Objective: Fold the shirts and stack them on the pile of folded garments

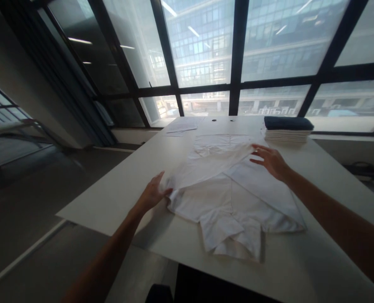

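A white shirt [205, 198] lies spread on a white table, its collar towards me and its lower part towards the window. One sleeve is laid slantwise across the body. My right hand [270, 161] is at the far end of that sleeve, its fingertips closed on the cloth edge, the lower fingers a little apart. At the shirt's left side, by the fold of the sleeve, my left hand [152, 194] has its fingers stretched out and its thumb against the cloth. The other side of the shirt fans out to the right below my right forearm.
A stack of folded white cloths with a dark blue one [288, 123] on top stands at the table's back right. Sheets of paper [183, 125] lie at the back left. The white table [123, 181] reaches towards the large windows; its left edge drops to the floor.
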A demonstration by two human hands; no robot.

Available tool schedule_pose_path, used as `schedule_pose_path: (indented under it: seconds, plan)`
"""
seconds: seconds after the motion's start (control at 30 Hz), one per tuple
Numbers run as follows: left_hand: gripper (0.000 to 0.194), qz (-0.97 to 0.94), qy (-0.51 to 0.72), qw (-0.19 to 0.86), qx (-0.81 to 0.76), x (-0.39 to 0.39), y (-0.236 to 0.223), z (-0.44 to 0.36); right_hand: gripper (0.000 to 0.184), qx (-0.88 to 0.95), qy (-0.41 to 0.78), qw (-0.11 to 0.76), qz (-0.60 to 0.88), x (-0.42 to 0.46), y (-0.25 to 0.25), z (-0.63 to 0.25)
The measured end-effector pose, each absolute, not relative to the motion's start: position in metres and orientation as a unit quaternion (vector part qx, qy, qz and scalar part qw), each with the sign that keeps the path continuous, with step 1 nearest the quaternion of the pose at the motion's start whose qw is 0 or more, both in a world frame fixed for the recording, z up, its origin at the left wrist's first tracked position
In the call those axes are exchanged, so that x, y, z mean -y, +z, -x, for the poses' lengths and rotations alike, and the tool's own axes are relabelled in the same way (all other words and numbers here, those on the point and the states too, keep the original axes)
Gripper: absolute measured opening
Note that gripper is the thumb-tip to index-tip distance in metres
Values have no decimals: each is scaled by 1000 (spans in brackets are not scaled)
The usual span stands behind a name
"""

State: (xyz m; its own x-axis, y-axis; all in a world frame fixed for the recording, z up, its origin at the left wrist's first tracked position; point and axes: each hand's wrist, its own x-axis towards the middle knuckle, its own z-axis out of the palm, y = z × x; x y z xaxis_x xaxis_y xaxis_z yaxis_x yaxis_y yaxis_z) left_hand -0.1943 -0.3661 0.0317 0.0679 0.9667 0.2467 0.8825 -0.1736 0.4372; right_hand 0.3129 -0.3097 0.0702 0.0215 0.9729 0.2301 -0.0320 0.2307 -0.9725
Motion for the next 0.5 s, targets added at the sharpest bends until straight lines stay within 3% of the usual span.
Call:
schedule_pose_path:
  seconds: [0.13, 0.27, 0.4, 0.5]
  plan:
    - [102, -705, 291, 160, -626, 377, 31, 172, 23, 508, 431, 608, 432, 264, 111, -309]
    - [101, -709, 334, 175, -596, 389, 28, 141, 19, 512, 424, 606, 437, 234, 133, -301]
    - [72, -780, 309, 138, -525, 406, 29, 119, 17, 496, 419, 625, 433, 215, 140, -294]
    - [30, -843, 222, 83, -482, 413, 40, 116, 17, 473, 424, 638, 435, 204, 140, -293]
